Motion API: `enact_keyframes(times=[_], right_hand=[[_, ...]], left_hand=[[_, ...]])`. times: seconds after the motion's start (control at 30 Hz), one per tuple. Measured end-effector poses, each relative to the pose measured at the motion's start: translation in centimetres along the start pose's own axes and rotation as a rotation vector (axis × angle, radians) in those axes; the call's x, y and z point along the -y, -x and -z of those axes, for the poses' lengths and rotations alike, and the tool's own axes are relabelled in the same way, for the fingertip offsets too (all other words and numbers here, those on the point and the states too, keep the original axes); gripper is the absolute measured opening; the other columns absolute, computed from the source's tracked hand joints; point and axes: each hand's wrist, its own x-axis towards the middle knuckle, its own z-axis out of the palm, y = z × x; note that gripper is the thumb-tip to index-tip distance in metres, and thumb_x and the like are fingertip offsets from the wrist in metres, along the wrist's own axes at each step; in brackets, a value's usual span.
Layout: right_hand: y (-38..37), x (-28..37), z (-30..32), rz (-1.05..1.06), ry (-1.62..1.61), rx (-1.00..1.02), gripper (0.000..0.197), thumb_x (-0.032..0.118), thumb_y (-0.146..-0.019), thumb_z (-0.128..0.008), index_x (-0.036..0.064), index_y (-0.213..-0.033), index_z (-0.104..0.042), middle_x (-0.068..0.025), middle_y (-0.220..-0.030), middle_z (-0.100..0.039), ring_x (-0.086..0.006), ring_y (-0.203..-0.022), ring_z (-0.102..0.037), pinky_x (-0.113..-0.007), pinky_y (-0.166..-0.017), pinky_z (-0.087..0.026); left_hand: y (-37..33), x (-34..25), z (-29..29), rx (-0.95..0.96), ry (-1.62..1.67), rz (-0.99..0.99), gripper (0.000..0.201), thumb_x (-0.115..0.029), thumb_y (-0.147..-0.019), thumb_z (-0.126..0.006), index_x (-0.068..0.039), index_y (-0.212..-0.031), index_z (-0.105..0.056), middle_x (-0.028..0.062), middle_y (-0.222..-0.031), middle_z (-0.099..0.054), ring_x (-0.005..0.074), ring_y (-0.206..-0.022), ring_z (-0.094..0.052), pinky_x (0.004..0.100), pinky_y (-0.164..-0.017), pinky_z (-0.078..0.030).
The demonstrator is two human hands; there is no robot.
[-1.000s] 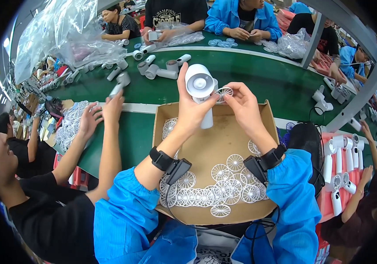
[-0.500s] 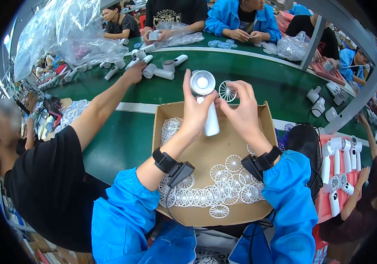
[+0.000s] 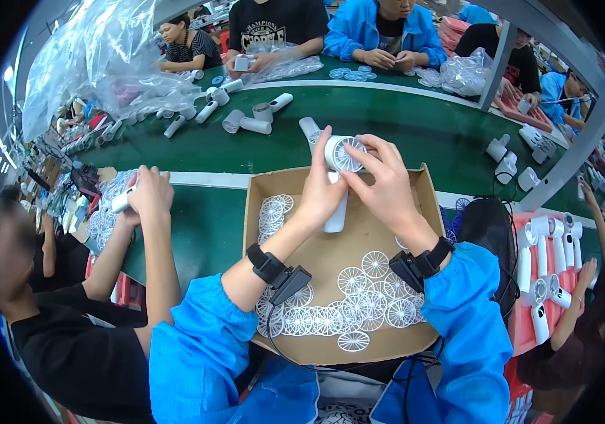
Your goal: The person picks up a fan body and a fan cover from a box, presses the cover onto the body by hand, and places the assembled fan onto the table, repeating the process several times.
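Basically, our L hand (image 3: 320,192) grips a wht handheld fan (image 3: 336,215) above the far part of the cardbd box (image 3: 359,237) w/ loose spoked grilles (image 3: 400,311) inside, & our R hand (image 3: 389,187) holds another grille (image 3: 345,161) against its head.

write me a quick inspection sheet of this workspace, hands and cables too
Surface: green surface split by a pale rail; open cardboard box on the near side.
Job's things: white handheld fan, spoked disc at its round head, seating unclear; overlapping white discs in the box.
Clutter: loose fan bodies beyond the rail; clear plastic at upper left.
Hands: left hand grips the fan; right hand touches the disc.
Cables: black cable hangs from the left wrist device.
Surroundings: co-workers left, right and across; pink tray of fans at right.
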Motion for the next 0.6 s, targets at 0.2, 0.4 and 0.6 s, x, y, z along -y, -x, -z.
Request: enact_keyframes(times=[0.2,0.4,0.6], right_hand=[[0.1,0.3,-0.1,0.019,0.044,0.007,0.037,0.009,-0.069,-0.075,0.0054,-0.105,-0.067,-0.0127,-0.115,-0.057,-0.0281,-0.103,-0.054,-0.036,-0.086,-0.048],[0.1,0.0,0.1,0.068,0.064,0.027,0.035,0.009,-0.070,-0.075,0.0057,-0.104,-0.068,-0.0131,-0.116,-0.058,-0.0287,-0.103,-0.054,-0.037,-0.087,-0.048],[0.0,0.1,0.1,0.071,0.064,0.038,0.033,0.008,-0.070,-0.074,0.0057,-0.102,-0.069,-0.0133,-0.116,-0.058,-0.0295,-0.104,-0.054,-0.038,-0.087,-0.047]], left_hand=[[-0.1,0.1,0.1,0.010,-0.010,-0.014,0.077,0.005,-0.087,-0.051,-0.019,-0.147,-0.011,0.0150,-0.120,-0.052,0.0201,-0.093,-0.058,0.0289,-0.071,-0.052],[0.1,-0.4,0.3,0.060,-0.031,0.055,0.075,0.005,-0.086,-0.051,-0.019,-0.146,-0.011,0.0157,-0.119,-0.052,0.0204,-0.089,-0.060,0.0298,-0.069,-0.053],[0.1,-0.5,0.4,0.102,0.034,0.104,0.074,0.005,-0.086,-0.050,-0.019,-0.145,-0.012,0.0156,-0.119,-0.050,0.0203,-0.088,-0.060,0.0311,-0.068,-0.054]])
